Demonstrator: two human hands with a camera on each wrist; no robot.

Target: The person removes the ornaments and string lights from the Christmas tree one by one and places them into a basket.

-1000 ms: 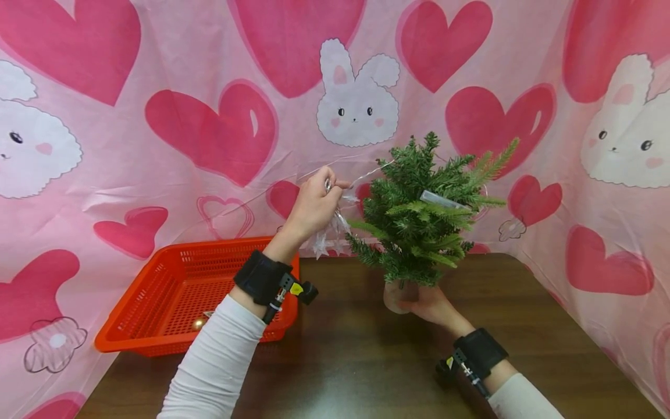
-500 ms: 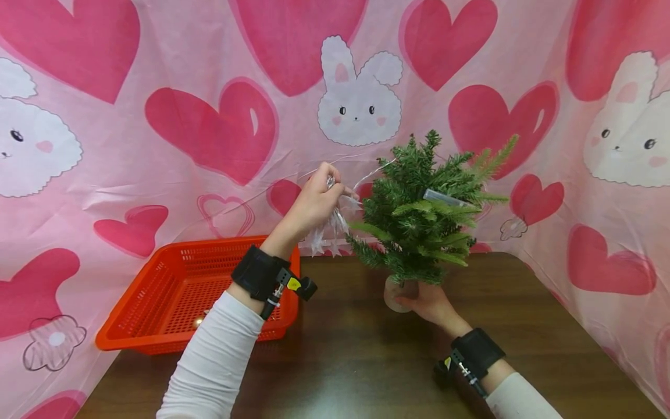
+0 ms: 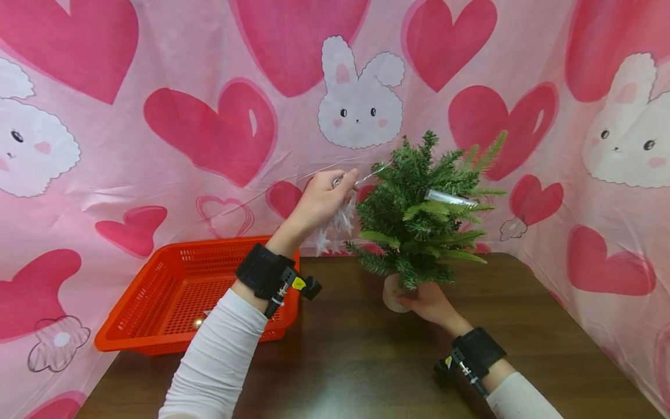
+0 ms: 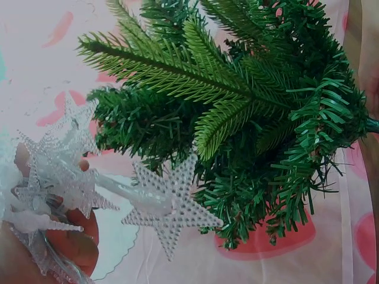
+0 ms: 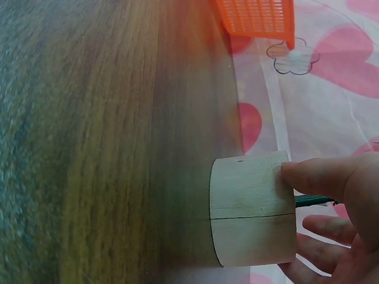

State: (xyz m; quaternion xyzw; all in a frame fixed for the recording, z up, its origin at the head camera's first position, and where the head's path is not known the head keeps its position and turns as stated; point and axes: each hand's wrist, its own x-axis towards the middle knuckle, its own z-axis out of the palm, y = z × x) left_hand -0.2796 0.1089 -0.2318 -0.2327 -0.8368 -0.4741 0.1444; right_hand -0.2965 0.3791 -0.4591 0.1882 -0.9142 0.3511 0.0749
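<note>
My left hand (image 3: 321, 196) grips a bunched string of star lights (image 3: 340, 224), left of a small artificial Christmas tree (image 3: 419, 215). Clear, dimpled plastic stars (image 4: 170, 207) hang from it in the left wrist view, one against the branches. A thin wire (image 3: 374, 171) runs from this hand into the upper branches. Among the branches on the right lies a clear, stick-like case (image 3: 451, 198). My right hand (image 3: 431, 302) holds the tree by its round wooden base (image 5: 251, 207), thumb and fingers at the rim around the green stem.
An orange perforated basket (image 3: 117, 302) stands on the left of the brown wooden table (image 3: 356, 361), with a small gold ball (image 3: 198, 322) inside. Behind hangs a pink curtain (image 3: 293, 128) with hearts and rabbits.
The tree has turned slightly under my right hand, its right-hand branches shifting left. My left hand has rolled and moved a little right, with the star lights still in it.
</note>
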